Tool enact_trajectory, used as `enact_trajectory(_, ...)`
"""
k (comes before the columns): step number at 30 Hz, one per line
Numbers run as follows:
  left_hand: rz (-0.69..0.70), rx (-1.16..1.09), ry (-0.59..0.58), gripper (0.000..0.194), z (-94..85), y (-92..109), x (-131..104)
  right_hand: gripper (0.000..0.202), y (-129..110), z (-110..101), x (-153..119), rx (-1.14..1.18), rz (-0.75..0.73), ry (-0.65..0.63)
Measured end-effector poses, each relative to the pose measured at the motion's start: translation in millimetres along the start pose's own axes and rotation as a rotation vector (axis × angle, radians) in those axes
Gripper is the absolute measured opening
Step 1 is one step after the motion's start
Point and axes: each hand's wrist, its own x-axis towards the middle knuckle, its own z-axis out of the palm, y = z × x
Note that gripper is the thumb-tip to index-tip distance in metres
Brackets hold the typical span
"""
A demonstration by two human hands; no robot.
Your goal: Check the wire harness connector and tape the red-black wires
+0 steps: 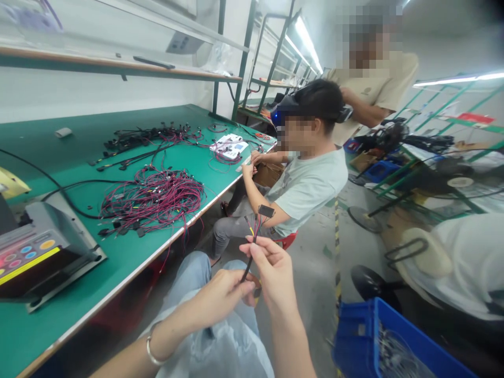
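Note:
Above my lap I hold a wire harness with a black sleeve (247, 269) and a black rectangular connector (266, 211) at its upper end. Thin red, black and yellow wires fan out between sleeve and connector. My left hand (228, 294), with a bracelet at the wrist, is closed around the lower part of the sleeve. Higher up, my right hand (271, 262) pinches the harness just below the loose wires. On the green table to the left lies a tangled heap of red and black wires (157, 197), apart from both hands.
A grey machine with coloured buttons (43, 252) stands at the table's near left. Black cables (145, 139) lie farther back. A seated co-worker (307, 173) is ahead at the table, another person (378, 79) stands behind. A blue crate (354, 336) sits on the floor at right.

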Motion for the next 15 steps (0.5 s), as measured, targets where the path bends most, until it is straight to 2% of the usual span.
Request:
enact_trajectory(3,-0.019,-0.025,0.016,0.024,2.3,-2,1,0.021,1,0,-1,0.009,0.000,0.011)
enact_trajectory(10,-0.010,-0.046,0.058,0.022,1.9,-5,2,0.020,-2,7,-1,0.079,-0.025,0.014)
enact_trajectory(15,0.013,0.000,0.077,0.023,4.1,-5,3,0.018,-7,14,-2,0.075,-0.106,0.021)
